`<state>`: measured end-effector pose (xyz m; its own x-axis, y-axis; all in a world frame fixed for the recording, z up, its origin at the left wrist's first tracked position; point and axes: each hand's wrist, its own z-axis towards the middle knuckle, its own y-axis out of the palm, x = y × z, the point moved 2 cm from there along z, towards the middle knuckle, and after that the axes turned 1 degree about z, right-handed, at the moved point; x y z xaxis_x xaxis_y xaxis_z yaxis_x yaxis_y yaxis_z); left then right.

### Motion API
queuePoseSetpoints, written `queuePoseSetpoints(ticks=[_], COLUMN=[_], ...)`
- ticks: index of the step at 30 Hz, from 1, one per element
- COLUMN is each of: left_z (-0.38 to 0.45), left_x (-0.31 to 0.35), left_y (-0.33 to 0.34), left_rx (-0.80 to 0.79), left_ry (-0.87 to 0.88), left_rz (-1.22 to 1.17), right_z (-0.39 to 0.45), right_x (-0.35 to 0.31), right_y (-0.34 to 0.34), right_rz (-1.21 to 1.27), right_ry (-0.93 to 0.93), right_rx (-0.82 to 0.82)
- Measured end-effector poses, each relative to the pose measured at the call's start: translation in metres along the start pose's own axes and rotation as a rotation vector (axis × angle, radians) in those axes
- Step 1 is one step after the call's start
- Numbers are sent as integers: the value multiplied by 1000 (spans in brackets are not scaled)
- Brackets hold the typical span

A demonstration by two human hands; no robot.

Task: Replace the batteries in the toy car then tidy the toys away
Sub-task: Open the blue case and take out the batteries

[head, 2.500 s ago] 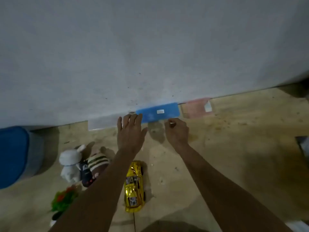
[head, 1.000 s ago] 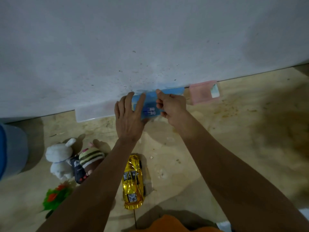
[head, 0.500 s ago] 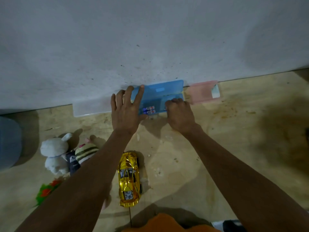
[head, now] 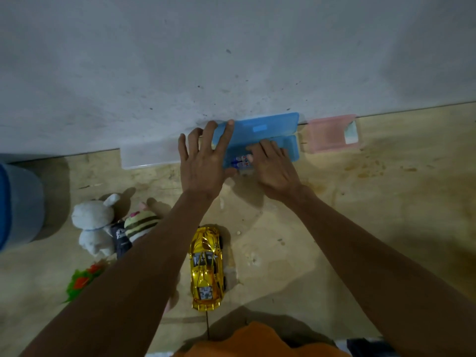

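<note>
A blue plastic case lies open at the foot of the wall, its lid leaning back against the wall. My left hand rests with spread, straight fingers on the case's left end. My right hand reaches into the case's tray, and its fingertips curl onto the batteries lying there; the thumb is hidden. The gold toy car stands on its wheels on the floor between my forearms, apart from both hands.
A clear case and a pink case lie along the wall on either side of the blue one. A white plush rabbit, a striped plush and a green toy lie at left, near a blue-lidded bin.
The blue case's lid has been lifted open against the wall, showing the batteries. My right hand moved from the lid down into the tray. My left hand stayed on the case's left end.
</note>
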<state>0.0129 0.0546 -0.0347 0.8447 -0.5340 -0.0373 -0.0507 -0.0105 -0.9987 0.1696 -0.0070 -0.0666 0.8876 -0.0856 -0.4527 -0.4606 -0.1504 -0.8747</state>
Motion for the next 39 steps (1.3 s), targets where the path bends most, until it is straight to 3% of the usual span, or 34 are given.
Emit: queuePoseSetpoints(ticks=[9,20,26,33,39], left_z=[-1,-1,-1,-1,0], left_x=[0,1,3,4,5], left_y=[2,-2,-4,-7,-8], left_rx=[2,-10,-37,-79,-103], left_ry=[-8,-18,-20,-32,-50], left_rz=[14,27,34,35,23], right_z=[13,18,25,19,-32], right_x=[-12,-13,-3,-2,2], right_y=[11,0,2,-10,-5], right_rz=[-89,-69,-56,61,160], right_ry=[-106,-55,-91,-6,-11], right_rx=[-88,-228,-382,-277,105])
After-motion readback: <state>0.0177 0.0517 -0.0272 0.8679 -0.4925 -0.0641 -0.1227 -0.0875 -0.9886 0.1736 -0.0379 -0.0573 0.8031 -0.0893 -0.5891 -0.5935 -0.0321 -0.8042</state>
